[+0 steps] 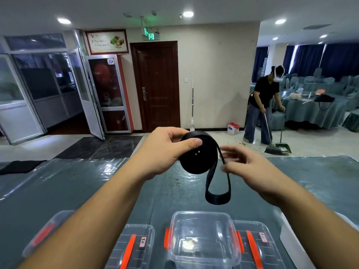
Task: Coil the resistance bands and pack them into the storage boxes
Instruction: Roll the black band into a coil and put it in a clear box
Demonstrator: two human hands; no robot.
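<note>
I see a grey-green table (77, 191) under a shiny clear plastic cover, with storage stuff along its near edge: an open clear box (204, 237) with orange latches in the middle, a lidded box (134, 247) with an orange handle and a label just left of it, another lidded box (256, 243) touching its right side, and one more box (44, 230) partly hidden behind my left forearm. A black cloth (19, 166) lies at the far left of the table. Beyond the table there is a dark wooden door (155, 84), glass doors at left, and a person (262, 105) in a black top sweeping with a broom (274, 148) and dustpan (282, 144) near draped tables. Both my forearms reach forward over the boxes, hands raised above the table's far part. My left hand (163, 152) grips the black resistance band (200, 154), mostly wound into a thick coil, thumb across the top front and fingers curled behind it. A loose loop of band hangs down from the coil's right side, in the air above the open box. My right hand (250, 169) is motion-blurred, fingers loosely curled; thumb and fingertips pinch the hanging strap just right of the coil.
</note>
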